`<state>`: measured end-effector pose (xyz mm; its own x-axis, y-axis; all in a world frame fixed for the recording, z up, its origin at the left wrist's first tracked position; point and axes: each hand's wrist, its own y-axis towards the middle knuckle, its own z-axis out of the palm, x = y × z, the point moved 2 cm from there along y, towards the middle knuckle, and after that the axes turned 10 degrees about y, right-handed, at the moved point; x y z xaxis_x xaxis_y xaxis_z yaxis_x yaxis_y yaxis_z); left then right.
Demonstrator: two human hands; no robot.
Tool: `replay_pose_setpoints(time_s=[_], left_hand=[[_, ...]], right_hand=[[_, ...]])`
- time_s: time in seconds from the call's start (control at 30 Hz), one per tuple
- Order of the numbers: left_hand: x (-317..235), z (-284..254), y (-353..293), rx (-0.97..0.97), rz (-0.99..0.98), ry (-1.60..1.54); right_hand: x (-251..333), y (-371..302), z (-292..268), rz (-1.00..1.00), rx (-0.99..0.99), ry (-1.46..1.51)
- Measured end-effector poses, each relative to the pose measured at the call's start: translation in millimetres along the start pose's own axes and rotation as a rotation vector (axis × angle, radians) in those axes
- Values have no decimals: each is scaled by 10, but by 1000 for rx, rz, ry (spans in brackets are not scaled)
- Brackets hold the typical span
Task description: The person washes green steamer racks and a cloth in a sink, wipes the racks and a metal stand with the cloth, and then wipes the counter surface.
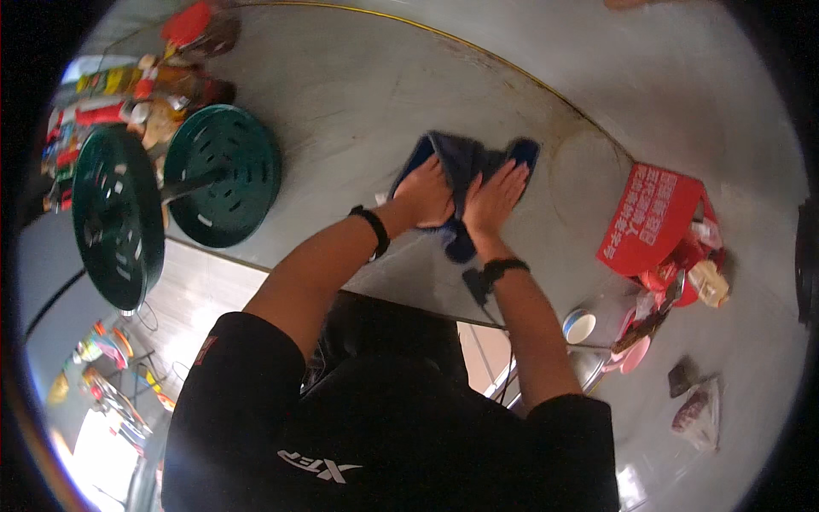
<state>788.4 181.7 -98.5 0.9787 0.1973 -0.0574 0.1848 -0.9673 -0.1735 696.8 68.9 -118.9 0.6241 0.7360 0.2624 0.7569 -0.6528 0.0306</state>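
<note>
A dark blue cloth (465,158), bunched and folded, lies on the grey countertop (341,128) in front of me. My left hand (428,194) presses down on its left part, the palm low and the fingers laid along the fabric. Beside it my right hand (495,200) rests on the right part, fingers stretched out flat and pointing away from me. Neither hand is closed round the cloth. Both wrists wear dark bands. Slight blur softens the fingers and the cloth's edges.
A dark green two-tier rack (223,175) stands at the left, near bottles and jars (136,94). On the right sit a red box (655,218), a small white-and-blue cup (579,326) and a pink cup (631,354). A yellowish seam (444,36) curves along the countertop's far side.
</note>
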Motion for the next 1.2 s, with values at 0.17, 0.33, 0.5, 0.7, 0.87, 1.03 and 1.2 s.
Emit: replay_pose_setpoints(time_s=[0.17, 0.33, 0.5, 0.7, 0.87, 1.03, 1.2], left_hand=[[161, -312, 649, 175, 61, -28], [298, 41, 1060, -182, -20, -41], [386, -27, 1366, -217, -93, 85], [88, -121, 1190, -210, -73, 60], [-662, 141, 658, -252, 58, -76], [-859, -67, 433, 48, 301, -73], [-889, -83, 954, 140, 285, -82]], right_hand=[[-306, 564, 38, 32, -96, 20], [-390, 981, -3, 2, -121, 26], [-484, 1312, 0, -26, -249, 92], [-629, 975, -13, 14, -222, 107], [-866, -91, -228, 108, -103, 102], [-941, -875, -277, 270, -70, 102], [-1228, -352, -350, 242, -108, 53]])
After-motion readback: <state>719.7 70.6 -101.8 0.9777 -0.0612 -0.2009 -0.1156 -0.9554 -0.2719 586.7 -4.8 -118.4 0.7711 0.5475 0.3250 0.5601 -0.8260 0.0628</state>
